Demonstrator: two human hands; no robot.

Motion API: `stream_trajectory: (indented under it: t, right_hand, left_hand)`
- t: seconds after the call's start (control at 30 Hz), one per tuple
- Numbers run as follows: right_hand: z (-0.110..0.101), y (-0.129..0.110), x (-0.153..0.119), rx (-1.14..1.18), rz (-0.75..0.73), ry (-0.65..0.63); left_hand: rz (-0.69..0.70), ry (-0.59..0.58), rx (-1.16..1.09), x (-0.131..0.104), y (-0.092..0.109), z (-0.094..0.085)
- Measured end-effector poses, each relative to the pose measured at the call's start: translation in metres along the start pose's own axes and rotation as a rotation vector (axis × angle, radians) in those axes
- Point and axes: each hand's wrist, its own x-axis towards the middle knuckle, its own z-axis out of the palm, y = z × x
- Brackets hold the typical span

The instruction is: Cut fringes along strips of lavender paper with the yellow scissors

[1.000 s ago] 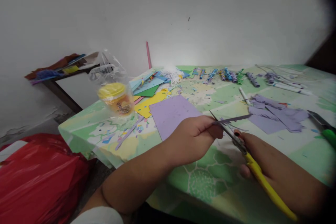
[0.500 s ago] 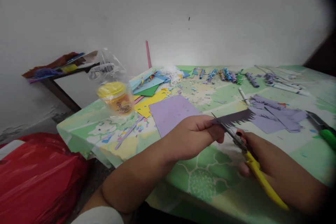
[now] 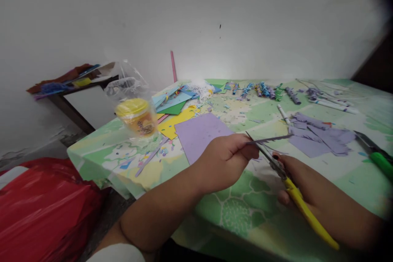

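One red plastic bag (image 3: 52, 208) bulged at the lower left of the frame, and from my distant seat I read rightward from there. Next came the yellow-lidded tub (image 3: 133, 116), wrapped in clear plastic, at left of centre on the patterned tablecloth (image 3: 236, 215). Then a yellow sheet (image 3: 172, 125), and, overlapping my line toward the middle, a flat purple sheet (image 3: 204, 131).

Now the centre, where it all happened! My left hand (image 3: 229, 161) had thumb and index finger pressed together on the left end of a fringed purple strip (image 3: 273, 139). That strip hung above the cloth right of centre, seen almost edge-on, its long axis nearly level and climbing slightly toward the right. So it lay rightward from my left fingertips, and that was the nearer hand by far.

Across it, close beside that pinch, slanted a blade of the yellow-handled scissors (image 3: 308, 215), tip pointing to the upper left. That crossing was the relation I judged everything turned on: blade steep, strip level, fingertips very near. My right hand (image 3: 302, 172), below and to the right, had its fingers wrapped about the scissors; how wide the blades stood, I couldn't tell.

Farther right, purple paper pieces (image 3: 316, 139) lay heaped, with a green-handled tool (image 3: 382, 163) at the frame's right edge.
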Motion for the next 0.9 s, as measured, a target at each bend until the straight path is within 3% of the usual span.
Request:
stream_trajectory:
  t: [0.2, 0.7, 0.9]
  right_hand:
    - [-0.001, 0.002, -0.002, -0.026, 0.049, -0.130]
    - [0.000, -0.008, 0.000, -0.009, 0.052, -0.144]
    - [0.001, -0.003, 0.000, -0.011, 0.062, -0.108]
  left_hand:
    - [-0.082, -0.070, 0.009, 0.002, 0.005, 0.000]
    - [-0.263, -0.104, -0.288, 0.000, 0.007, -0.002]
    - [-0.195, -0.079, -0.272, -0.001, 0.005, -0.002]
